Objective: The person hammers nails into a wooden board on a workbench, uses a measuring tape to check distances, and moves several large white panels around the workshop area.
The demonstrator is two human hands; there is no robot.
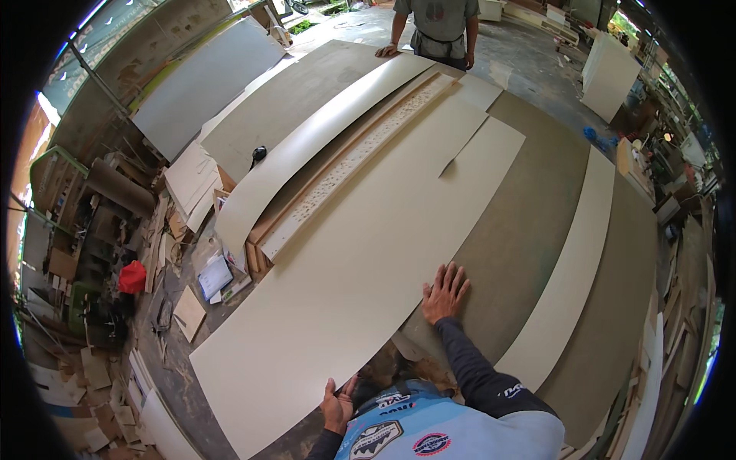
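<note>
A long cream laminate sheet (pixel 330 307) lies across a big brown board (pixel 514 222), its near-left end reaching past the board. At the sheet's near edge, my left hand (pixel 337 406) pinches the rim, thumb at the top face; part of its fingers is hidden. My right hand (pixel 443 293) rests flat with fingers spread, along the sheet's right edge and on the brown board. A long white-topped bar with speckled marks (pixel 360 165) sits lengthwise on the sheet. Beyond it a narrower cream strip (pixel 307 142) curves upward.
Across the board stands another person (pixel 441 31), one hand on its far edge. A second cream strip (pixel 567 261) lies at right. A black object (pixel 258 154) sits at far left. Offcuts (pixel 100 376), a red object (pixel 132 277) and a clipboard (pixel 215 277) lie on the left.
</note>
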